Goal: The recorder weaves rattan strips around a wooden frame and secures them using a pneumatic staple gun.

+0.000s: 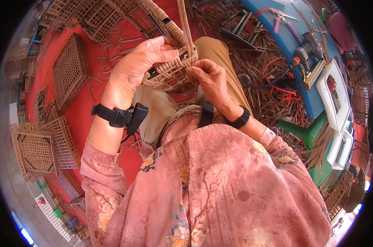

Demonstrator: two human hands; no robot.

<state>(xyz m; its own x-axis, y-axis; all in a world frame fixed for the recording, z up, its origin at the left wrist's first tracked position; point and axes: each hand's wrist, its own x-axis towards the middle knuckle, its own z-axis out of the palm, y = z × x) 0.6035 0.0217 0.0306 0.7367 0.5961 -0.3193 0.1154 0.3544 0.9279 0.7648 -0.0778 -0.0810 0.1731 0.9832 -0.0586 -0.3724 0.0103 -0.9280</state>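
A woven wicker basket [169,79] rests over my lap, with a wrapped rim bar [165,21] running up from it to the left. My left hand [147,59] grips the basket's rim, its thumb lying along the wrapping and its fingers curled behind. From the corner near my fingers, a long doubled rattan strand [185,26] rises to the top edge. At that corner my right hand [210,77] is closed in a pinch against the weave. Its thumb and forefinger cover whatever lies between them.
Several wicker trays [71,70] stand on the red floor covering [77,123] at left. Cut strips [273,109] litter the floor at right. A blue table [291,53] carries pink-handled pliers [279,18], a power tool [310,47] and a white frame [332,96]. A green stool [308,131] stands below.
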